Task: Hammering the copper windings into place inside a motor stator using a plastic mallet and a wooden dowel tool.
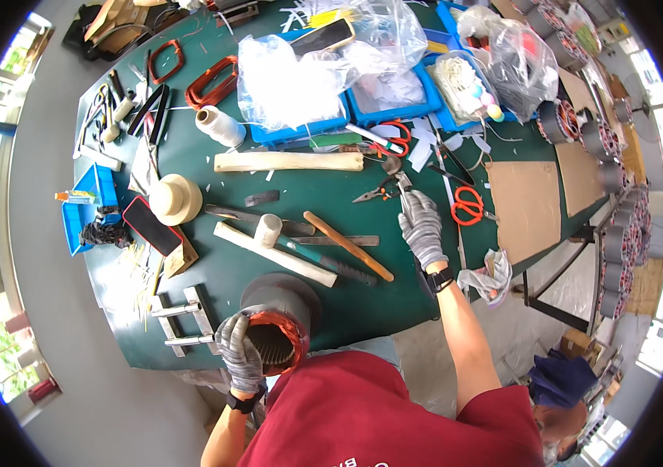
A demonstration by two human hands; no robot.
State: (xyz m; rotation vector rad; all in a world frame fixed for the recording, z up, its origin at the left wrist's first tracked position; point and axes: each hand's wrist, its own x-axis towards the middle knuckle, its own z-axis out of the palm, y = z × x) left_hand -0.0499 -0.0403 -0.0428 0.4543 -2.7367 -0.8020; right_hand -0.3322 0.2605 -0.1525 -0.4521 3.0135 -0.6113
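Note:
Both my hands wear grey knitted gloves. My left hand (239, 354) is closed on the left rim of a motor stator (298, 331), which lies with its bore facing me and orange-red copper windings around the opening. Out over the table, my right hand (422, 231) is closed, its fingertips around a small silvery metal tool (404, 181) whose kind I cannot make out. Just left of those fingers lies a pair of pliers (376, 191) with dark jaws. Orange-handled scissors (467, 206) rest to the right of this hand.
The green table (382, 315) carries a wooden stick (349, 247), a white mallet (268, 231), pale rods (288, 161) and a metal frame (185, 319). Blue bins (397, 113) with plastic bags stand behind. Cardboard (530, 210) lies right; a phone (151, 226) and thread spool (220, 127) lie left.

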